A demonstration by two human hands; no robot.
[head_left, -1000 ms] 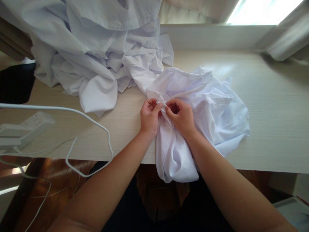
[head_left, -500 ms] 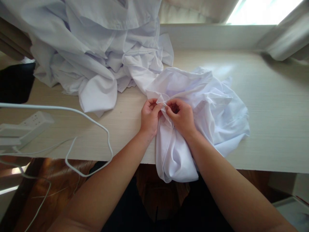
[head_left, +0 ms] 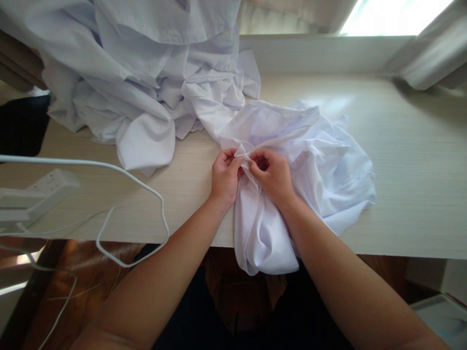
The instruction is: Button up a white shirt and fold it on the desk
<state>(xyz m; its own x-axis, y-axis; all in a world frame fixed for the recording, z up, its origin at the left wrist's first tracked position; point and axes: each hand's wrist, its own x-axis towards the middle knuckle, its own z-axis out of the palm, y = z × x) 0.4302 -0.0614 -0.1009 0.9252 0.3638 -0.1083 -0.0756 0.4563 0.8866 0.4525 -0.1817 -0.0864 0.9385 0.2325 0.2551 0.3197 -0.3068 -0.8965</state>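
A crumpled white garment [head_left: 328, 180], which looks like a shirt, lies bunched near the front of the table, one fold hanging over the edge. My left hand [head_left: 225, 175] pinches a narrow edge of it between thumb and fingers. Close beside it, my right hand [head_left: 272, 174] pinches the same edge, thumb against the curled forefinger. A small pointed corner of cloth sticks up between the two hands. Whatever sits right under the fingertips, such as a button, is too small to make out.
A big heap of white garments [head_left: 142, 73] fills the back left of the table [head_left: 408, 194]. At the left are a white power strip [head_left: 51, 187], a looping white cable [head_left: 146, 184] and a black object [head_left: 24, 124]. A curtain [head_left: 434, 48] hangs at the back right.
Both hands keep their pinch on the garment with hardly any movement. The whole view has shifted very slightly.
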